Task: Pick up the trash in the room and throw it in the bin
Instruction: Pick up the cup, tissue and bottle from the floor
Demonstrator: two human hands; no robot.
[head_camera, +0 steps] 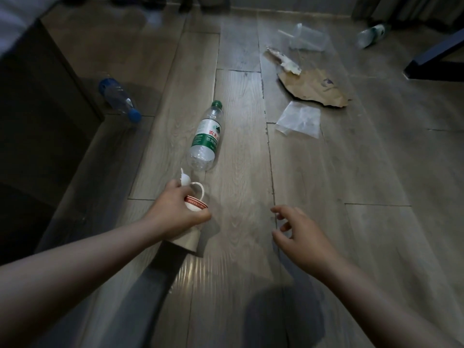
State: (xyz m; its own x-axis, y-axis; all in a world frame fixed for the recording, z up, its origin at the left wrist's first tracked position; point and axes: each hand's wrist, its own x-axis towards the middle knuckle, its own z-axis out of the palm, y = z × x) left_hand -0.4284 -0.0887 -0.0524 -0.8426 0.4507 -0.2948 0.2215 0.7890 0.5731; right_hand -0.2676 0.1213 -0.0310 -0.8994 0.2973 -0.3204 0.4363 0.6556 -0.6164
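Two bare hands reach out low over the wooden floor (351, 172). The left hand (180, 209) curls its fingers round a crumpled paper cup (194, 203) with a red band. A pale tube (187, 241) under the wrist may be part of that cup.

The right hand (301, 237) hovers beside it, fingers loosely bent and apart, holding nothing. A green-label bottle (206, 139) lies just beyond the cup, and a blue-capped bottle (119, 99) lies at the floor's left edge.

Toward the far right corner lie a clear wrapper (298, 119), a torn brown paper bag (313, 87), a clear plastic cup (307, 37) and another bottle (371, 35).
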